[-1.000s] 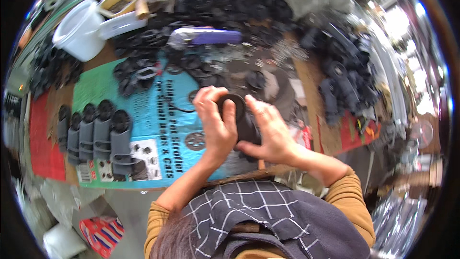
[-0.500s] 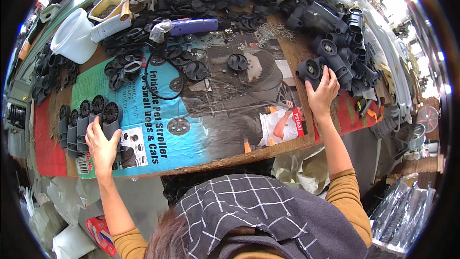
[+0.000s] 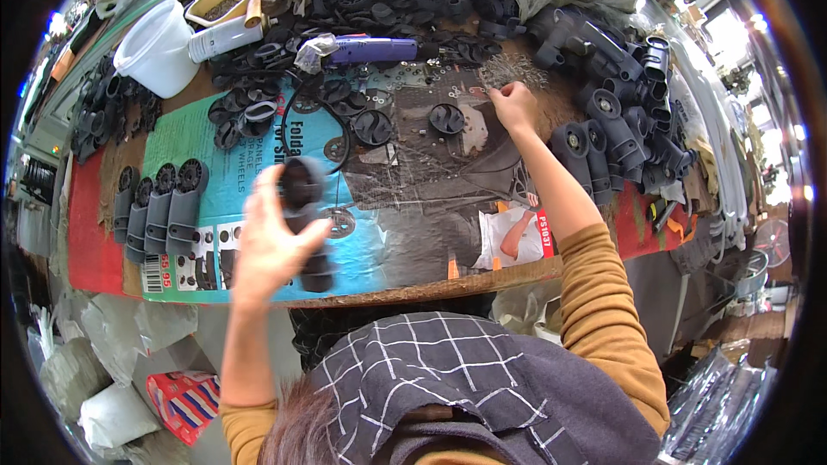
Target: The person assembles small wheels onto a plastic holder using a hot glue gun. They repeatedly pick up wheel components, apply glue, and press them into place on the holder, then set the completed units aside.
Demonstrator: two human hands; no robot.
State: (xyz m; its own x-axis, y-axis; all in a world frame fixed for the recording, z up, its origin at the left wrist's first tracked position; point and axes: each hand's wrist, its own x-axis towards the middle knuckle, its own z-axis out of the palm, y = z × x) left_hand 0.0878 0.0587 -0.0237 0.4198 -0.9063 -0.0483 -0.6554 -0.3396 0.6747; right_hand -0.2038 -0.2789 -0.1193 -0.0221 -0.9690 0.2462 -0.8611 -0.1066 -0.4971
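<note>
Left of centre in the frame, the left hand [image 3: 269, 245] curves half open around a dark caster [image 3: 316, 269], thumb across it, both slightly blurred. Right of centre, toward the top, the right hand [image 3: 514, 108] has its fingertips drawn together beside the scattered screws [image 3: 527, 73]; whether it grips one, I cannot tell. Four similar casters [image 3: 158, 217] stand in a row at the left.
</note>
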